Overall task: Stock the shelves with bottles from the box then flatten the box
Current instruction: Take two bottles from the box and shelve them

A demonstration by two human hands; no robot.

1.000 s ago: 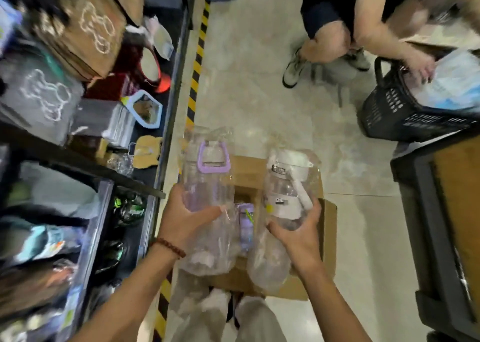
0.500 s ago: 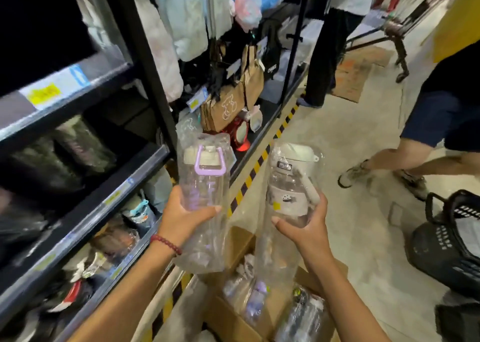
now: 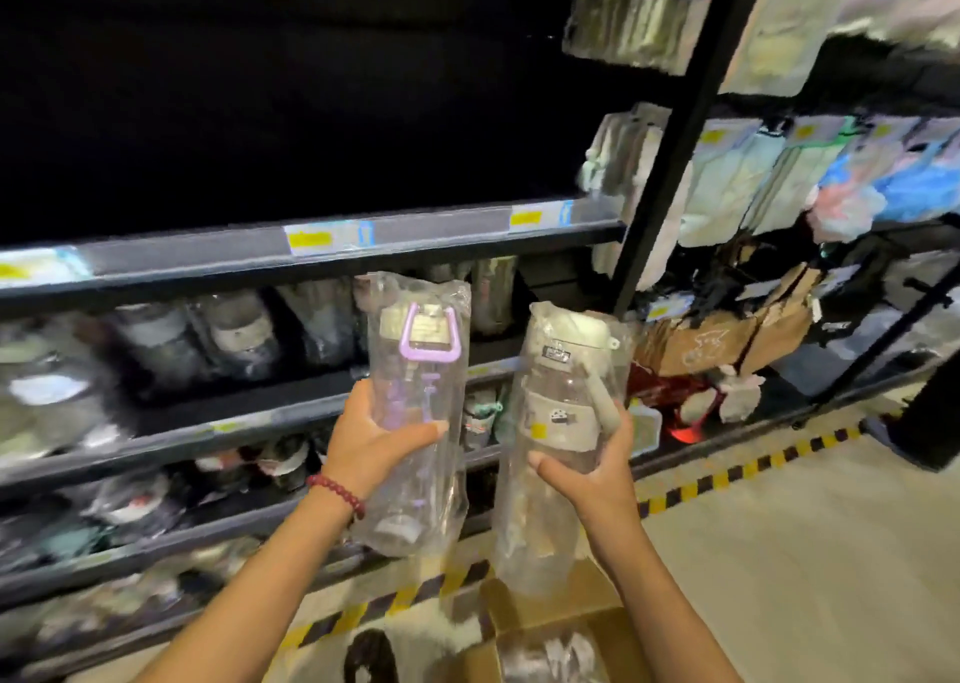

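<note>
My left hand (image 3: 371,443) grips a clear bottle with a purple handle (image 3: 418,370), wrapped in a plastic bag and held upright in front of the shelves. My right hand (image 3: 597,469) grips a second bagged clear bottle with a white lid and grey strap (image 3: 563,381), also upright, just right of the first. The open cardboard box (image 3: 550,630) sits on the floor below my hands, with more bagged bottles inside. The dark metal shelves (image 3: 322,267) fill the left half of the view; the lower ones hold rows of bagged bottles.
The upper shelf behind the price rail is dark, and I cannot tell what it holds. A black upright post (image 3: 670,147) separates this bay from hanging towels and bags on the right. Yellow-black hazard tape (image 3: 737,474) runs along the shelf foot on the pale floor.
My view has swung up and left from the box on the floor to face the shelves. Both hands have lifted the two bagged bottles up toward the shelf fronts.
</note>
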